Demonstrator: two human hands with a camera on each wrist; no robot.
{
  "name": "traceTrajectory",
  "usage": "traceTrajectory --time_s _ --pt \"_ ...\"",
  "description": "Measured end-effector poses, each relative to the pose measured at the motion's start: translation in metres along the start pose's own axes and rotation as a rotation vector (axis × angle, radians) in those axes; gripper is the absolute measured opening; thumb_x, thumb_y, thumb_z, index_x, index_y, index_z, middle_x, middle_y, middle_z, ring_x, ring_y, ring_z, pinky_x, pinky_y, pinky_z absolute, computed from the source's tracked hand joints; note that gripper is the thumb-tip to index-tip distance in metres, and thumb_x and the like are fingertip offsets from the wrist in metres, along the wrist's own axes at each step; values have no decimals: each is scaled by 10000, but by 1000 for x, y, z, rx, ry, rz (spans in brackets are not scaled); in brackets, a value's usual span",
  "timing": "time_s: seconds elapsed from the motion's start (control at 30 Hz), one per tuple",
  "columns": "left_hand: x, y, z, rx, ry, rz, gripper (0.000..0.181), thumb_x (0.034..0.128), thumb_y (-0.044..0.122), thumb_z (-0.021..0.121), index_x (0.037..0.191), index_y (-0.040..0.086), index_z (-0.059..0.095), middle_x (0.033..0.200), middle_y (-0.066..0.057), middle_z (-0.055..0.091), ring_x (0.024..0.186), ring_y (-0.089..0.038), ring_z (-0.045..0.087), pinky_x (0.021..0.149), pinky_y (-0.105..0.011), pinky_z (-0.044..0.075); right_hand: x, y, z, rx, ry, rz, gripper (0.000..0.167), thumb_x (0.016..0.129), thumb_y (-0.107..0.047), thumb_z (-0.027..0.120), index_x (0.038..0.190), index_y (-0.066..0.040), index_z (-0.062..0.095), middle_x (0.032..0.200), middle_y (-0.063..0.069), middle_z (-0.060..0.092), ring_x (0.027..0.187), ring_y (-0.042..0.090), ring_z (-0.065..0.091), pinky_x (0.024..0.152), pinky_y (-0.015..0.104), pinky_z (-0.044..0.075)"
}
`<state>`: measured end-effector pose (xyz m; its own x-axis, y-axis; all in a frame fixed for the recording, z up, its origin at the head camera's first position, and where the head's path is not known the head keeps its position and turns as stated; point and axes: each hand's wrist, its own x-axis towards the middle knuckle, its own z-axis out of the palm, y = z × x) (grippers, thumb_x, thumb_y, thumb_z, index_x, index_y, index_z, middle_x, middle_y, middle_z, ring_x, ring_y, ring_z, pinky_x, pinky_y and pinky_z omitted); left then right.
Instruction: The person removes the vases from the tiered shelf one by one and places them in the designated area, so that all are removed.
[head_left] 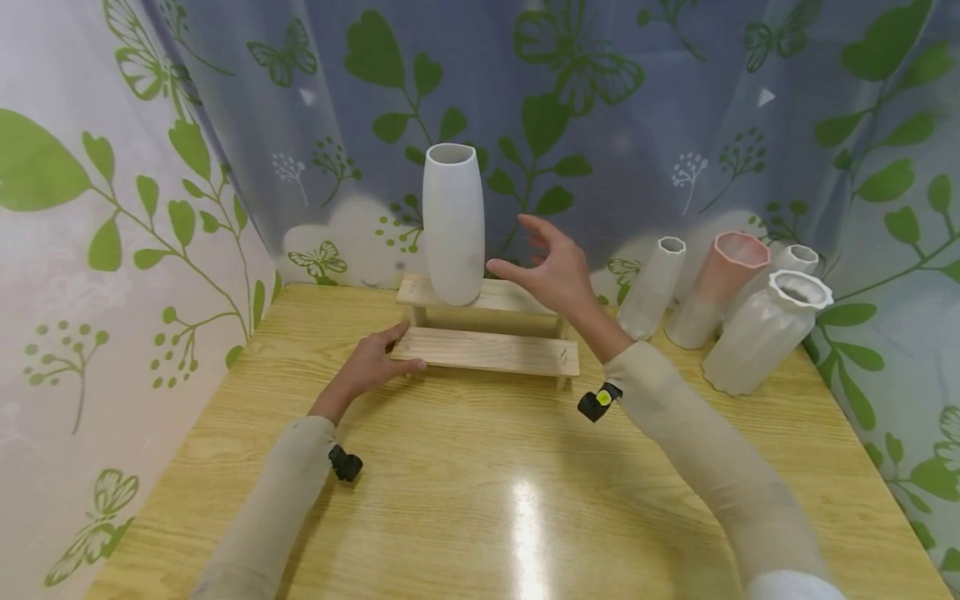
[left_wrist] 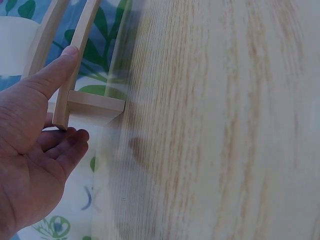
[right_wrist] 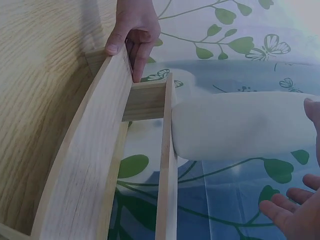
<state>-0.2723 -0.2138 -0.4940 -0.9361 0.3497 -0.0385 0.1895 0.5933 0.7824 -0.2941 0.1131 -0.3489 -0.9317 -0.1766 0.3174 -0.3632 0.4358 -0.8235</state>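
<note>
A tall white vase (head_left: 454, 229) stands upright on the upper step, toward its left end, of a two-step wooden stand (head_left: 487, 348). My left hand (head_left: 369, 364) holds the left end of the lower step. In the left wrist view the thumb (left_wrist: 62, 67) lies along the board's front edge and the other fingers reach round its end. To the right of the vase, my right hand (head_left: 553, 271) hangs with fingers spread and thumb toward it, a small gap between them. The right wrist view shows the vase's side (right_wrist: 240, 125) apart from the right fingers (right_wrist: 287, 210).
On the right of the table (head_left: 420, 500) stand a slim white vase (head_left: 651, 292), a pink-and-white vase (head_left: 716, 292), a ribbed white vase (head_left: 761, 342) and another white one (head_left: 799, 257) partly hidden behind. A patterned curtain (head_left: 600, 150) hangs close behind the stand.
</note>
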Motion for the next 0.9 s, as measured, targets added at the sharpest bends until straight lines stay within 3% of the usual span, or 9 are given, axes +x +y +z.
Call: traceTrajectory --time_s 0.57,0.9 --pt "1 0 0 23 4 20 973 910 441 776 1617 31 249 1658 -179 268 1467 -412 365 1140 -533 413 27 -6 32 -12 -14 22 946 795 -502 865 1570 -189 424 1552 89 481 1370 275 520 1023 492 524" --pt "1 1 0 4 1 15 982 909 452 771 1622 40 237 1665 -171 251 1481 -408 342 1150 -527 402 37 -4 48 80 -19 35 930 792 -465 878 1554 -162 439 1538 56 498 1359 287 530 1012 475 533"
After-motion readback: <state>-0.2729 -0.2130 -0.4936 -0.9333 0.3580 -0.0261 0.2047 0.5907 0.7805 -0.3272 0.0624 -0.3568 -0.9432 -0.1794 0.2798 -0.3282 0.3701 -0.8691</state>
